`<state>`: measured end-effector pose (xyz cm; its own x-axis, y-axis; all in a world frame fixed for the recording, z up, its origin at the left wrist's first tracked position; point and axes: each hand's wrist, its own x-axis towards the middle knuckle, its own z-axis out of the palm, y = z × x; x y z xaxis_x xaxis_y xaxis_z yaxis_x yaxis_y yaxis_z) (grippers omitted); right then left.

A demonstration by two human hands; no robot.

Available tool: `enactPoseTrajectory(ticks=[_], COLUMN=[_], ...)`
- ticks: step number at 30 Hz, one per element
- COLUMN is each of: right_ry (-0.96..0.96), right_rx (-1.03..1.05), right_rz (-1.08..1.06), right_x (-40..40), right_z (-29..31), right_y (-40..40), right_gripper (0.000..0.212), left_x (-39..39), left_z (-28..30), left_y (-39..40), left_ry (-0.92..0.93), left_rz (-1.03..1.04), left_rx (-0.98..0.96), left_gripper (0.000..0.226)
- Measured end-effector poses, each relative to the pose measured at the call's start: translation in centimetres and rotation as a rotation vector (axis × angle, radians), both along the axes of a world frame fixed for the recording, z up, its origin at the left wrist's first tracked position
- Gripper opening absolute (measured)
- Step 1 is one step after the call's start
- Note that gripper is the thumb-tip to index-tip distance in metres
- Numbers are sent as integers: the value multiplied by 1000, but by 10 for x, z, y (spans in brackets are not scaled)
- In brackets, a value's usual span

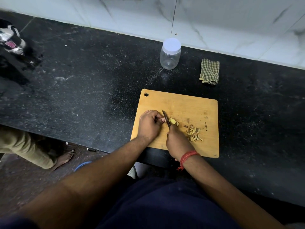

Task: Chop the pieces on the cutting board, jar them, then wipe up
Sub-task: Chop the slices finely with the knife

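A black speckled counter (pixel 82 90) is shown below a white marbled wall, with a wooden cutting board (pixel 189 103) laid near its front edge. On the board, a yellowish uncut piece (pixel 173 121) is steadied by the left hand (pixel 149 124), whose fingers are curled down onto its left end; the right hand (pixel 177 142) is wrapped round the handle of a knife (pixel 165 119). The blade is set across the piece just beside the left fingertips — its tip directed away from the body, its handle toward it. The piece's long axis appears to run left to right, so each cut would fall crosswise to it, and the holding hand lies on the uncut side. A small heap of chopped bits (pixel 194 134) is seen to the right of the blade, just apart from the right hand. Farther back, well apart from the board, a clear jar (pixel 170 55) with its white lid on and a folded checked cloth (pixel 210 71) are placed — both judged untouched as yet.
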<state>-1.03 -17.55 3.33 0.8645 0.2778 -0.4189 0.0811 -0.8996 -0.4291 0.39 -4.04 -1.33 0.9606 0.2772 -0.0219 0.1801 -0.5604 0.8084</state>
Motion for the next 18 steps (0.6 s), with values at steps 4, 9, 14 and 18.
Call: enactPoseTrajectory(ticks=[4,9,14,18], right_ry=[9,13,28,40], right_rx=[-9,-3,-27,-71], right_rz=[5,1,-3,2], right_x=[2,2,2,3], right_z=[2,3,4,2], right_y=[1,1,3,4], right_gripper=[34,30,32,42], left_x=[0,0,0,0], left_z=[0,-1,-1,-2], left_y=[0,0,0,1], left_ry=[-3,2,-12,-14], left_rz=[-1,-3,-8,-10], left_rx=[2,3,18,27], left_gripper=[25,24,26,23])
